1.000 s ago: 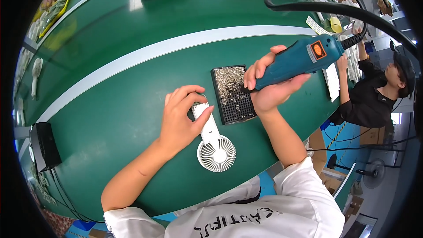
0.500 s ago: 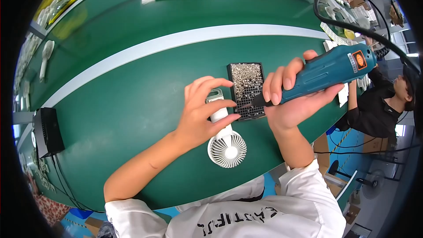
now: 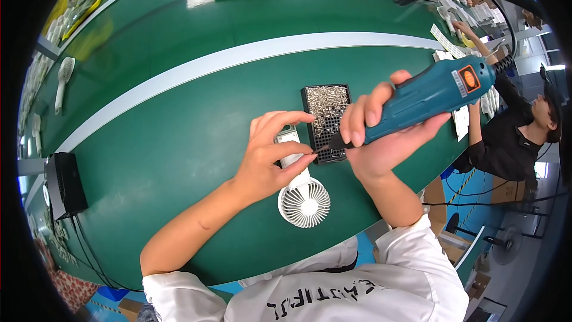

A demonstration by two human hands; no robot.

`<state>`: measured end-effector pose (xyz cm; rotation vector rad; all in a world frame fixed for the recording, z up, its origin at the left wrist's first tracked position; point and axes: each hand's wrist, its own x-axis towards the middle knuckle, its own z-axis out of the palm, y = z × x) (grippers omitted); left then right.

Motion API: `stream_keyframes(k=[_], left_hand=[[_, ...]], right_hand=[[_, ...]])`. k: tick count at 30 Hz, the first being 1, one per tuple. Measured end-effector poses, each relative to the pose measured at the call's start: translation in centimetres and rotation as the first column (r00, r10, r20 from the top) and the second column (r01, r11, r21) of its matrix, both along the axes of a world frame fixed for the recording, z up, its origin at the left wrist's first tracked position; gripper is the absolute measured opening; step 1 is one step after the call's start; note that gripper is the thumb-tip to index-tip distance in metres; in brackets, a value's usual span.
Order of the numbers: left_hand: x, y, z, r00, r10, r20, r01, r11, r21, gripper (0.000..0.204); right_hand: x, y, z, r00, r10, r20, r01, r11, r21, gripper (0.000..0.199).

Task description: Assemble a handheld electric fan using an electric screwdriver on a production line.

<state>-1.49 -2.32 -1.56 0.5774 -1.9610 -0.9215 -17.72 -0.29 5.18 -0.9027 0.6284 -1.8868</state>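
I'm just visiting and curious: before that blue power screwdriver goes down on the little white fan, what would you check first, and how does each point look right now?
1. Fan held steady: the left hand rests on the white handheld fan's handle, pinning it to the green table. Ok.
2. Tool gripped: the right hand is wrapped round the blue electric screwdriver. Ok.
3. Bit at the work: its tip sits by the left fingertips, at the handle. Ok.
4. Screw on the bit: too small to see. Cannot tell.
5. Screw supply: the black screw tray holds plenty of screws. Ok.
6. Fingers clear of the bit: they look almost touching. Not ok.
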Motion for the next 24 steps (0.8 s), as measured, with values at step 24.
stream_keyframes(k=[24], left_hand=[[1.4,1.6,-0.1,0.929,0.349,0.122,-0.344,0.937,-0.060,0.025]], right_hand=[[4.4,-2.3,-0.8,0.936,0.050,-0.348,-0.022,0.996,0.084,0.094]])
